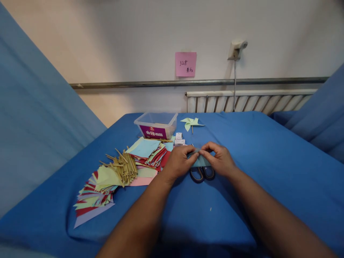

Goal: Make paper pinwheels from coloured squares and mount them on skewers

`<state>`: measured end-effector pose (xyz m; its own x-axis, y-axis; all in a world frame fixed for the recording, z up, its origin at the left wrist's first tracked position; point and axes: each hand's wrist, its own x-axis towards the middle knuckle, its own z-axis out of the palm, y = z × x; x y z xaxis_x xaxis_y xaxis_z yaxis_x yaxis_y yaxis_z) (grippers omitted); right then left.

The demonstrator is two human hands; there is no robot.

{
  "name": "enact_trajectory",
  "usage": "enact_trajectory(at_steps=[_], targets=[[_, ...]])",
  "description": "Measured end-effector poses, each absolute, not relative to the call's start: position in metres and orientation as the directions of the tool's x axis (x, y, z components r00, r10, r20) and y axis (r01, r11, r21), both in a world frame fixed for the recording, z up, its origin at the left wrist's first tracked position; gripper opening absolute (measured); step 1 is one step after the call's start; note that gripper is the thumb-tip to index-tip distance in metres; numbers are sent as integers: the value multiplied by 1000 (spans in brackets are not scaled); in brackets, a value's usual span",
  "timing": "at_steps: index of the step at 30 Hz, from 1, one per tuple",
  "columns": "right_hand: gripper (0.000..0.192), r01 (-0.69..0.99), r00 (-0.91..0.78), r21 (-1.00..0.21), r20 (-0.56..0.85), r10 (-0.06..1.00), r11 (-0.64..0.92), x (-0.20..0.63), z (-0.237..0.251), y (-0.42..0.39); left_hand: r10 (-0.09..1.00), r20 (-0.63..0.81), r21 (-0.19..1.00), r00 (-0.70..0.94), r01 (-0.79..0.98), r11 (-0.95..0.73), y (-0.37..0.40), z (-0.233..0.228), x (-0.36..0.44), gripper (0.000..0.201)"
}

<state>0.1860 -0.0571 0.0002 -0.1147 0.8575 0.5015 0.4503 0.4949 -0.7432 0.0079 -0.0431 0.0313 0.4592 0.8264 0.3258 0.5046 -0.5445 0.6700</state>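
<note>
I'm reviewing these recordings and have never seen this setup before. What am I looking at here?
There is no machine: these are a person's own bare hands. The single picture comes from a camera worn on their head, looking forward and down.

The left hand and right hand pinch a piece of bluish paper between them. Just below it show the dark loop handles of scissors; the paper hides the rest.

On the blue cloth, to the left, lie a pile of thin sticks, a stack of coloured paper and a fan of coloured pieces. Farther back stand a clear plastic tub and a pale green pinwheel.
</note>
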Motion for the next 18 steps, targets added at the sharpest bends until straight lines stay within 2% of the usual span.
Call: enact_trajectory(at_steps=[5,11,18], targets=[[15,584,-54,-626,606,794,517,185,1,-61,860,220,745,460,491,-452,-41,31,3,26],[16,704,77,-556,678,731,441,194,-1,-55,879,103,782,465,508,-360,-38,38,-2,19],[20,794,194,-499,750,633,347,197,1,-50,958,17,934,287,337,-118,-41,46,2,26]])
